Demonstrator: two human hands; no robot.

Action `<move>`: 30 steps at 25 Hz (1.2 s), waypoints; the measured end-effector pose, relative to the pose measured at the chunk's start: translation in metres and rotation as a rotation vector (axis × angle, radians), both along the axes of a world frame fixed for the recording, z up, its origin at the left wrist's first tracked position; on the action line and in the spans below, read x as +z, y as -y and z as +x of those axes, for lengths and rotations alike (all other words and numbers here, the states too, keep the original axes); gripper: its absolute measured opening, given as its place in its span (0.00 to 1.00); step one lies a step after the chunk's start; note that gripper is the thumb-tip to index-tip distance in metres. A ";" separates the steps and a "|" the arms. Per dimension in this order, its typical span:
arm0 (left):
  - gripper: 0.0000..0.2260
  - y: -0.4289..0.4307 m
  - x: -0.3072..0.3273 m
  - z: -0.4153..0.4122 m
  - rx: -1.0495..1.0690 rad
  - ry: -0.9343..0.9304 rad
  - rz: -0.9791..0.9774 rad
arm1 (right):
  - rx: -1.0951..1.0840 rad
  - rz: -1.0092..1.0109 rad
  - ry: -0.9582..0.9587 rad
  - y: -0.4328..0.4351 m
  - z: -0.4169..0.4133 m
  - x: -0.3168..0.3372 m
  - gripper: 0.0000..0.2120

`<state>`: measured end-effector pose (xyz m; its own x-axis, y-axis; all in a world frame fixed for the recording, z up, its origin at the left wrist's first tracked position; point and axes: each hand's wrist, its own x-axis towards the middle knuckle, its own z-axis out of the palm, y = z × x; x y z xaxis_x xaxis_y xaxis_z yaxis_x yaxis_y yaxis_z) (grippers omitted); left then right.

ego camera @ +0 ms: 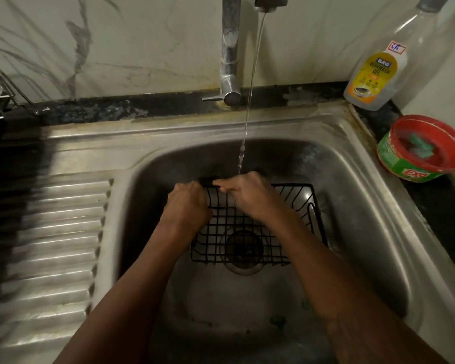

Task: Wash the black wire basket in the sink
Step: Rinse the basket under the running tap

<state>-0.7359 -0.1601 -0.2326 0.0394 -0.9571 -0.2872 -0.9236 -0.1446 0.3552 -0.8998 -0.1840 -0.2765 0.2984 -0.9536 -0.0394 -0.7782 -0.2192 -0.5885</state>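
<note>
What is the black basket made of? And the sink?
The basket looks like thin metal wire with a black coating: an open grid of slim rods. The sink looks like stainless steel: grey and shiny, with bright reflections.

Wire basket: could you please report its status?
Left hand, right hand grip far rim. In sink: black wire basket, water running. Nothing obstructing.

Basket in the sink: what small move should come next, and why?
Probably slide the basket farther back under the water: both the left hand and right hand grip its far rim, and the stream lands only near there, missing the grid.
</note>
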 end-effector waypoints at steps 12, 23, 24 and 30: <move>0.12 0.013 -0.015 0.005 0.025 -0.046 0.062 | 0.005 -0.144 -0.029 -0.006 -0.016 0.029 0.05; 0.07 0.012 -0.010 0.017 0.115 -0.051 0.042 | -0.170 0.110 0.024 0.010 -0.055 -0.012 0.03; 0.08 0.012 -0.011 0.019 0.120 -0.042 0.043 | -0.214 0.105 -0.011 0.009 -0.061 -0.011 0.04; 0.13 0.009 -0.015 0.010 0.032 -0.053 0.070 | 0.091 0.111 -0.229 0.000 0.021 -0.003 0.10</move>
